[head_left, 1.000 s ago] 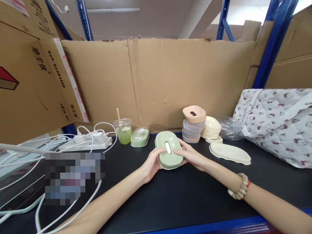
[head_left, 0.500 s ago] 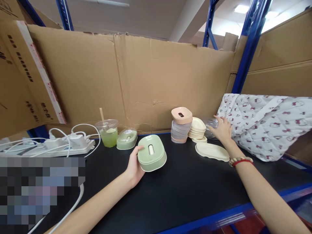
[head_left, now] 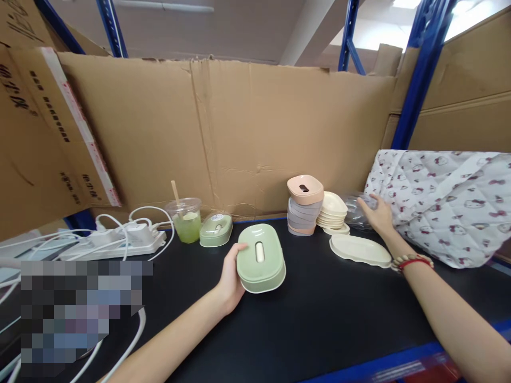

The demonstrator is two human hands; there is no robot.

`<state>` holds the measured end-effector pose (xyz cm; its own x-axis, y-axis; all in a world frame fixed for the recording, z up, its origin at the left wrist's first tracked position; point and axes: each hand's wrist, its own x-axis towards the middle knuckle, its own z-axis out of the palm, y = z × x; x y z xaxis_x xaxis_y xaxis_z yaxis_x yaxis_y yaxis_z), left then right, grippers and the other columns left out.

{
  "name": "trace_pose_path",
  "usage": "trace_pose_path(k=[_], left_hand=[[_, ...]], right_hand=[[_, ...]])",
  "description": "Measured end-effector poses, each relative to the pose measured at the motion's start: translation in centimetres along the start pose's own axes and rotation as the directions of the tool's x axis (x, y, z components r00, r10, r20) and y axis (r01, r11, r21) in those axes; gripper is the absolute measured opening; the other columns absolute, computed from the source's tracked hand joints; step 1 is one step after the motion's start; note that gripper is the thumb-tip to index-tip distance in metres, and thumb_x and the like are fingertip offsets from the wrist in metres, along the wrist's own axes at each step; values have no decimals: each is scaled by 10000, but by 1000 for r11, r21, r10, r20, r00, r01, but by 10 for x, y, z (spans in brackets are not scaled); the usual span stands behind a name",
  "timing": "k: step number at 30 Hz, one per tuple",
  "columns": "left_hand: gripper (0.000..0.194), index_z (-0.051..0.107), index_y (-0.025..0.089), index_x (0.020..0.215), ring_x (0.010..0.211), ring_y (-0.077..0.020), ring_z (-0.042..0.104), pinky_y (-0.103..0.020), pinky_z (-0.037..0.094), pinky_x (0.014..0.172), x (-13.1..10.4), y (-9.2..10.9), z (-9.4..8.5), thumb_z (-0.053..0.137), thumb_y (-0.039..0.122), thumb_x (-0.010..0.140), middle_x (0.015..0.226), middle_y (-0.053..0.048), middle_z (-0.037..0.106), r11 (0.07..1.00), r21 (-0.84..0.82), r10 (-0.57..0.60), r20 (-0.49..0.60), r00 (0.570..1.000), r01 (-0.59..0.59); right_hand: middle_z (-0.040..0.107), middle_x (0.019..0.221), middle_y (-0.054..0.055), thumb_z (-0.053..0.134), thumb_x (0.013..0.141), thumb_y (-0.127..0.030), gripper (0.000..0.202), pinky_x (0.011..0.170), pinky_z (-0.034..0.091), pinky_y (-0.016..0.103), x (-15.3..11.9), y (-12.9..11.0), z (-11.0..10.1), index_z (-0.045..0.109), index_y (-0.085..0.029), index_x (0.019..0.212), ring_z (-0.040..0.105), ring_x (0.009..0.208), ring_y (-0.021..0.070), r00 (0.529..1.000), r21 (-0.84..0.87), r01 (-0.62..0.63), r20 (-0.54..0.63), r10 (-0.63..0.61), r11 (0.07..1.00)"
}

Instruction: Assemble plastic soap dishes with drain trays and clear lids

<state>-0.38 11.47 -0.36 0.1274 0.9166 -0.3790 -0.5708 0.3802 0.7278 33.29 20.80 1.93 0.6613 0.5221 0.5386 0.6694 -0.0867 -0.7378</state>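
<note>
My left hand (head_left: 231,276) grips a light green rounded plastic box (head_left: 261,263) by its left side and tilts it above the black surface. A pale upright piece shows in the oval slot on its top. On the right, my right hand (head_left: 377,215) has its fingers around the clear plastic covers (head_left: 355,213), which lie in a nested heap; its fingertips partly hide them. Beside them stands a stack of cream plastic trays (head_left: 332,210). In front lies a long cream wavy-edged tray (head_left: 359,249). A grey stack of shells (head_left: 301,215) carries a peach shell (head_left: 305,189) on top.
A green box with a clear cover (head_left: 216,231) sits by a cup of green drink (head_left: 187,226). At left are a white power strip (head_left: 147,246) and cables. A quilted white bag (head_left: 447,207) stands at right, and a cardboard wall (head_left: 255,133) closes the back.
The view has turned slightly left, so things appear farther right. My left hand still holds the green box, now a little nearer. My right hand has closed in on the clear covers.
</note>
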Motion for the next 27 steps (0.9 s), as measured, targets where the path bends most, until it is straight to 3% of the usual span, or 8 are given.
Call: trace_pose_path(k=[4, 8, 13, 16, 20, 23, 25, 27], left_hand=[[357, 618, 83, 1020, 695, -170, 610, -265, 507, 705, -1, -2, -1, 376, 308, 885, 806, -86, 623, 999, 3, -42, 59, 997, 42], [426, 618, 64, 1056, 765, -191, 615, -274, 497, 739, -1, -3, -3, 339, 337, 885, 869, -104, 624, 996, -7, -91, 168, 982, 93], [451, 609, 64, 1096, 832, -196, 611, -276, 472, 817, -3, -4, -3, 321, 348, 897, 907, -101, 622, 997, -5, -77, 188, 979, 79], [441, 599, 70, 1112, 861, -191, 605, -274, 457, 861, -5, -5, -2, 320, 351, 918, 924, -90, 621, 999, 17, -49, 156, 986, 47], [372, 546, 83, 1181, 896, -176, 598, -251, 466, 854, -3, -7, -1, 373, 303, 935, 985, -86, 609, 999, 32, 19, 138, 990, -24], [364, 466, 111, 1263, 918, -165, 595, -243, 478, 834, -1, -8, -2, 402, 269, 941, 1049, -87, 588, 998, 12, 55, 166, 985, -58], [369, 455, 119, 1273, 947, -160, 587, -234, 474, 846, 2, -7, -3, 393, 294, 954, 1078, -89, 577, 998, -26, 64, 194, 979, -60], [393, 477, 122, 1258, 980, -163, 576, -231, 469, 861, 4, -7, -5, 371, 363, 966, 1096, -91, 569, 995, -73, 81, 222, 972, -67]], right_hand=[[565, 877, 135, 562, 605, -274, 160, 941, 353, 470, 1, -10, -5, 476, -188, 709, 490, 1068, 340, 1000, 96, -19, -20, 21, 995], [468, 731, 90, 563, 591, -330, 203, 944, 320, 512, -4, -15, -8, 376, -256, 615, 454, 1080, 391, 999, 170, 33, -11, -32, 985], [322, 616, 39, 539, 576, -556, 309, 905, 303, 587, -14, -15, -7, 374, -297, 611, 478, 974, 427, 993, 242, 112, -56, -102, 964], [323, 622, 41, 525, 574, -655, 389, 908, 287, 616, -17, -19, -8, 368, -301, 606, 467, 983, 426, 964, 284, 258, -143, -226, 923], [466, 841, 117, 581, 684, -571, 315, 961, 296, 571, -28, -42, -17, 478, -274, 695, 392, 1133, 393, 904, 303, 398, -293, -312, 866], [440, 1123, 144, 594, 742, -490, 344, 955, 362, 520, -53, -72, -21, 557, -237, 973, 325, 1218, 371, 864, 347, 474, -360, -352, 809], [442, 1141, 129, 591, 748, -494, 396, 881, 439, 489, -78, -90, -17, 552, -245, 1054, 386, 1176, 338, 855, 428, 516, -317, -412, 742], [481, 1084, 106, 583, 743, -523, 403, 869, 452, 492, -108, -102, -9, 578, -235, 1025, 502, 1054, 287, 809, 514, 573, -233, -539, 638]])
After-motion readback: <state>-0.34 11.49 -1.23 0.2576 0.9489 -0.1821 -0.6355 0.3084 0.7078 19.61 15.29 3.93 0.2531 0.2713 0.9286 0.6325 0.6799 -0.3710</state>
